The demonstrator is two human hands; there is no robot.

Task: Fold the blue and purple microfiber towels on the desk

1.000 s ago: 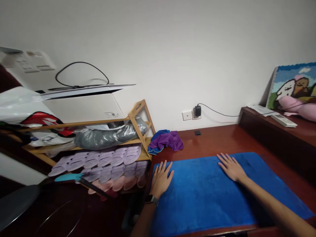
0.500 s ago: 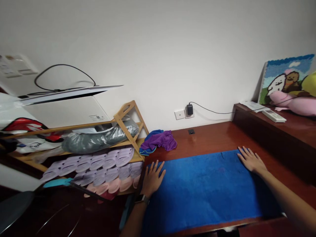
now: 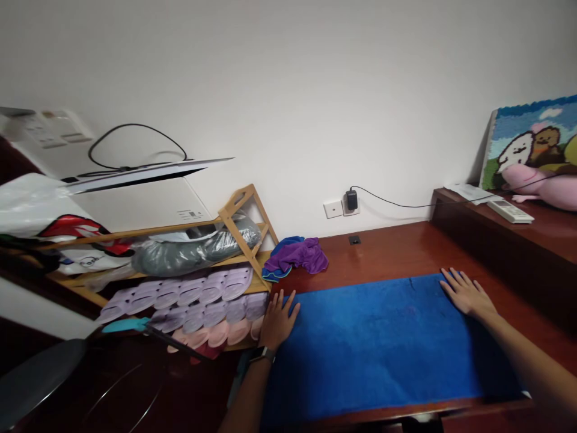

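A blue cloth point(image 3: 378, 343) lies spread flat on the reddish-brown desk point(image 3: 387, 252). My left hand point(image 3: 278, 322) rests with fingers apart on its far left corner; a watch point(image 3: 262, 355) is on that wrist. At the far right corner, my right hand point(image 3: 469, 294) lies flat with spread fingers, touching the cloth's edge. Neither hand grips anything. Just beyond my left hand sits a crumpled purple cloth point(image 3: 300, 257), with a blue cloth point(image 3: 277, 274) bunched under it.
To the left, a wooden rack point(image 3: 246, 237) holds lilac slippers point(image 3: 198, 288), a plastic-wrapped grey bundle point(image 3: 193, 249) and a white box point(image 3: 144, 207). A raised ledge point(image 3: 487, 240) on the right carries a remote control point(image 3: 510, 210) and a pink plush toy point(image 3: 543, 183). A black charger point(image 3: 351, 199) is plugged into the wall.
The view has turned slightly left, so the scene sits a little further right. Both hands remain on the blue cloth's far corners, with little visible movement over it.
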